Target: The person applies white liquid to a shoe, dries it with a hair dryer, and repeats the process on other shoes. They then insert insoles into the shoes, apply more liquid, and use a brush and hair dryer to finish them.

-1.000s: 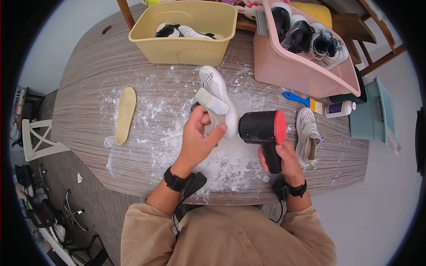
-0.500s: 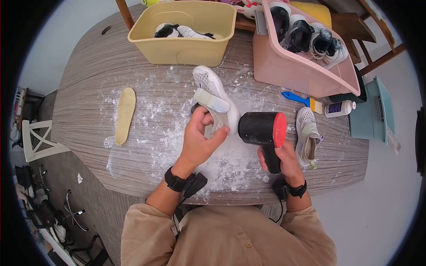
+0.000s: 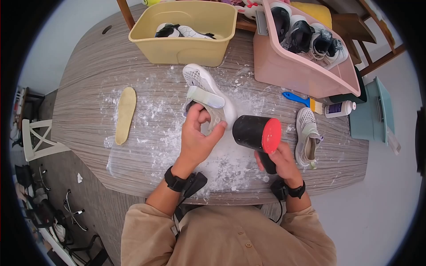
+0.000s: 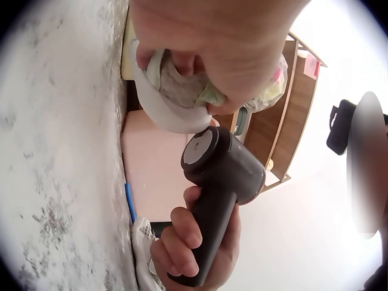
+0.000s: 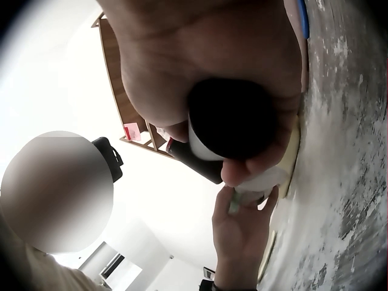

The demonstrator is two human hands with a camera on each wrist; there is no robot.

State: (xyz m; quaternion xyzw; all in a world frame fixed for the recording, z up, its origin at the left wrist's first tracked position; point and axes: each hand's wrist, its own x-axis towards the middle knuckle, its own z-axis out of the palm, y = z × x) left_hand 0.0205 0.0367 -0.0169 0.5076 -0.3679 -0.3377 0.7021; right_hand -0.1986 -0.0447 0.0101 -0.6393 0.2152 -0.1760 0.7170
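Observation:
My left hand (image 3: 196, 137) grips a white sneaker (image 3: 227, 106) by its heel end, thumb on one side of the opening and fingers on the other. The shoe has a mesh toe pointing away from me and a pale strap across the top. In my right hand (image 3: 285, 163) is a black hair dryer (image 3: 251, 133) with a red rear end, held by its handle. Its round grey front (image 4: 199, 148) faces the shoe's heel at close range in the left wrist view. The matching sneaker (image 3: 306, 137) lies on the table to the right.
White powder and flakes cover the wooden table (image 3: 88, 80). A yellowish insole (image 3: 126, 116) lies at left. Behind stand a yellow bin (image 3: 182, 51) and a pink bin (image 3: 288, 71), both with shoes inside. A blue-handled brush (image 3: 296, 98), a bottle (image 3: 339, 109) and a teal bin (image 3: 370, 119) are at right.
The sneaker's toe has swung to the left in my left hand. The hair dryer has shifted left and toward me, tilting so that more of its red end shows.

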